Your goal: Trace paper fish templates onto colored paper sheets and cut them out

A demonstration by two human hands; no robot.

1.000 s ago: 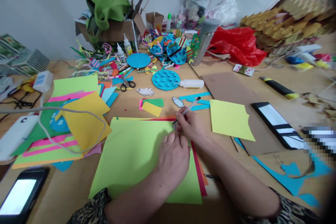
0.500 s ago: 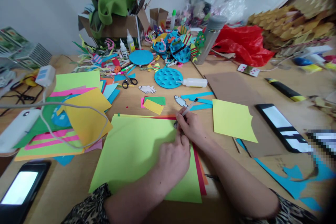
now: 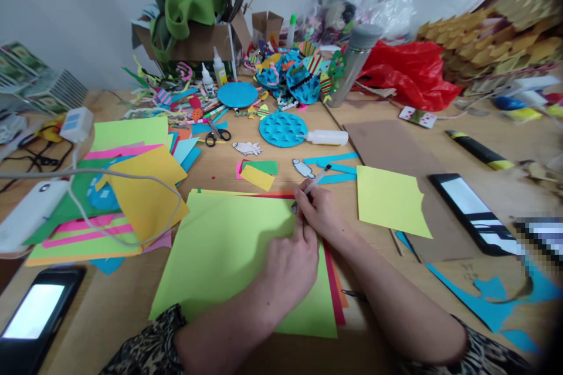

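Observation:
My right hand is closed round a pen, its lower end at the top right corner of a yellow-green paper sheet. Beneath the pen a bit of a small paper cut-out shows, grey and white like a fish's head; my fingers hide the rest. My left hand rests on the sheet, fingers mostly curled, fingertips pressing down by the cut-out and touching my right hand. Red and orange sheets stick out under the green one. Just beyond lie two drawn paper fish, one white and one bluish.
Blue strips, a glue bottle, a blue scalloped disc and scissors lie beyond the sheets. Coloured papers and a cable are at left. Cardboard, a phone and a cutter knife are at right.
The view has shifted very slightly. Both hands, the pen and the sheets stay in practically the same places.

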